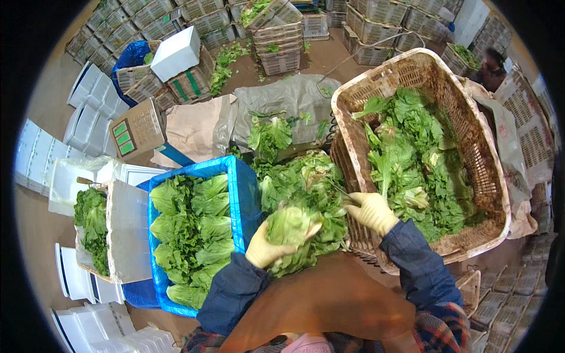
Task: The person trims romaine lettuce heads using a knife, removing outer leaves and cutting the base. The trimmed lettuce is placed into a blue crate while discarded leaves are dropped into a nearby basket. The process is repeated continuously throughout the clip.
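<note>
My left hand [266, 249], in a pale yellow glove, holds a head of lettuce [291, 225] that looks blurred. A thin-bladed knife [339, 189] is in my gloved right hand [373, 214], its blade pointing up and left over a heap of loose lettuce [304, 176]. Left of the heap, a box lined with blue plastic [247, 198] contains lettuce heads packed in two columns [214, 207]. To the right stands a tilted, dirt-stained plastic crate [490, 132] with loose lettuce leaves [404, 150] inside.
A digital scale display [139, 128] rises behind the blue-lined box. Farther left is a foam box [128, 229] with greens. White foam boxes [95, 95] and stacked crates [278, 57] surround the workplace. A person [491, 70] is at the far right.
</note>
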`<state>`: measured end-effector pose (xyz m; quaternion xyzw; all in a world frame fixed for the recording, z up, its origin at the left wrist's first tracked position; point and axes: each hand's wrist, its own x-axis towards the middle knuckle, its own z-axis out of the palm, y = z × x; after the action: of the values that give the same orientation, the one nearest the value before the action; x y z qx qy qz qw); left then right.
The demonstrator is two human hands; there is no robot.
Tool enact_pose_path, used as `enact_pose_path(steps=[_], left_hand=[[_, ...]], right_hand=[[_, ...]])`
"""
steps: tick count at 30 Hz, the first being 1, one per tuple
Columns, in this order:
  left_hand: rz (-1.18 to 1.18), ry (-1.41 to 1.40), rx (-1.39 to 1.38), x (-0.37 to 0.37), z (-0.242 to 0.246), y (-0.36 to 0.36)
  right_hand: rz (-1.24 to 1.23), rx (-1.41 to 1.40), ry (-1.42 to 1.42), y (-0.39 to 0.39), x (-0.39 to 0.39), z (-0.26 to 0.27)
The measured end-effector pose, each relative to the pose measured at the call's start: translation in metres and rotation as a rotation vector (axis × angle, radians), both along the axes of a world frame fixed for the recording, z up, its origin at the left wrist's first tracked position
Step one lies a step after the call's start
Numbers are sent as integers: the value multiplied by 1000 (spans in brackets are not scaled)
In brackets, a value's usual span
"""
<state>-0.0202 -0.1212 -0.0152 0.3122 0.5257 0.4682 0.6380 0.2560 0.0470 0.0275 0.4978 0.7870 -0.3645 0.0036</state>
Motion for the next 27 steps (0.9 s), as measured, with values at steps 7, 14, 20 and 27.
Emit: enact_pose_path(steps=[7,14,20,27], left_hand=[[-228,79,136,-6,55,108],[-115,455,231,28,12,76],[502,103,-10,-9,-50,70],[-51,-848,52,-47,-40,75]], right_hand=[[-568,-458,911,8,-27,-17],[-1094,-561,815,5,-5,-44],[-628,-515,596,6,-22,-29],[-335,-774,675,50,9,-29]])
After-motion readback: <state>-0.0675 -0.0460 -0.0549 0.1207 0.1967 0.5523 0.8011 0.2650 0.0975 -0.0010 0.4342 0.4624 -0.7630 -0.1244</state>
